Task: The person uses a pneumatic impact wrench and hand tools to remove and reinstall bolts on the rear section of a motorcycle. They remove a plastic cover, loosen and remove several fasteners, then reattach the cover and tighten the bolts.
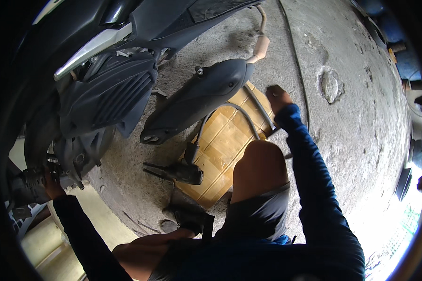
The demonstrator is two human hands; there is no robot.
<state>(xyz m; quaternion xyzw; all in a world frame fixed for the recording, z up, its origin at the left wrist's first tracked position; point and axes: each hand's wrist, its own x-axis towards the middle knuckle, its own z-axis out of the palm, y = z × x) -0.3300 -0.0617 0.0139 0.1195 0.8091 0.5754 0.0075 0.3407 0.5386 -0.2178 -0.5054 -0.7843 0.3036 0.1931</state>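
At the far left, my left hand reaches in against the black wheel of a scooter; its fingers are in shadow and hard to make out. My right hand is low over the concrete by the right edge of a flattened cardboard sheet. Its fingers look curled, and whatever they may hold is hidden. Just left of that hand a metal bar lies across the cardboard. A black exhaust muffler with a rusty pipe rests on the floor, partly over the sheet.
A black power tool with a grey cord lies at the cardboard's near left corner. My bent knee stands over the sheet's near side. Another thin cable runs along the rough concrete floor. Blue containers are at the far right.
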